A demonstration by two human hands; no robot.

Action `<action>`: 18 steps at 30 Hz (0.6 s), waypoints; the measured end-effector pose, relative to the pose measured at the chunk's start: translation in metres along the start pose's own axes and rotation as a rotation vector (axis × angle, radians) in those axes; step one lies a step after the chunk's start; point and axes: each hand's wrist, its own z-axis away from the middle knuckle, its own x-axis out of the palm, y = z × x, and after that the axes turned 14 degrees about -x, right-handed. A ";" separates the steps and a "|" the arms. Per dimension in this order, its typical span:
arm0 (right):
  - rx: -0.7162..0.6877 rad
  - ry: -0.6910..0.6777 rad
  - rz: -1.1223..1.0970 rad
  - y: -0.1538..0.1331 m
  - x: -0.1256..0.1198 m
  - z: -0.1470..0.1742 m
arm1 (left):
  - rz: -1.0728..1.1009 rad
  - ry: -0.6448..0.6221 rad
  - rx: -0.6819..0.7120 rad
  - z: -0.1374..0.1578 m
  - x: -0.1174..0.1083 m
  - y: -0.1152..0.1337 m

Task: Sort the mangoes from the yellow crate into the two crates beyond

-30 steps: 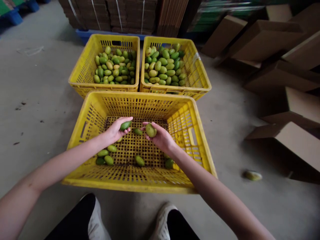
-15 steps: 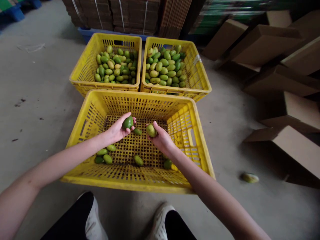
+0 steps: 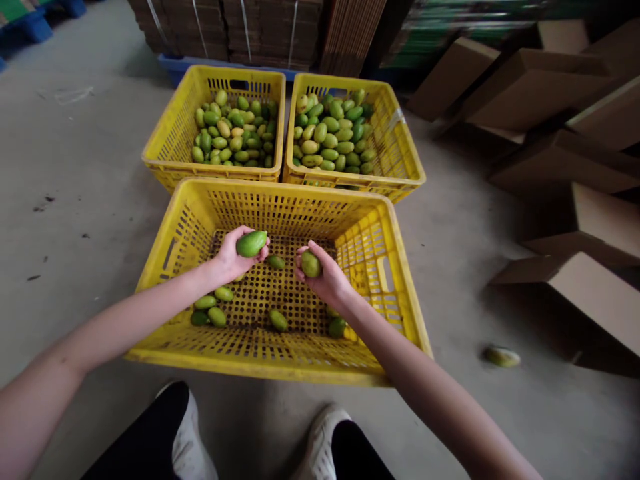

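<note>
Above the near yellow crate, my left hand is closed around a green mango, its length lying crosswise in the fingers. My right hand holds a second, yellower-green mango, end toward me, with the thumb on top. On the crate's perforated floor between the hands rests a dark green mango. Another mango lies near the front wall. Several more mangoes are grouped at the left, partly under my left forearm. Beneath my right wrist a green mango shows in part.
Two yellow crates stand behind, the left crate and right crate, both holding many mangoes. Open cardboard boxes line the right side. One mango lies on the floor. Bundled flat cardboard sits on a blue pallet at the back.
The mango in my left hand has turned from end-on to lengthwise. My right hand has rolled its mango slightly and shifted a little right. The view has moved slightly.
</note>
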 end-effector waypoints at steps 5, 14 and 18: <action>0.053 0.042 0.092 0.005 -0.002 -0.003 | 0.033 0.015 0.024 -0.001 0.000 0.000; 0.171 0.032 -0.007 0.001 -0.007 -0.003 | -0.125 -0.272 -0.052 0.007 -0.003 -0.002; 0.158 0.014 -0.084 -0.003 -0.007 -0.004 | -0.214 -0.375 -0.022 0.010 -0.006 -0.003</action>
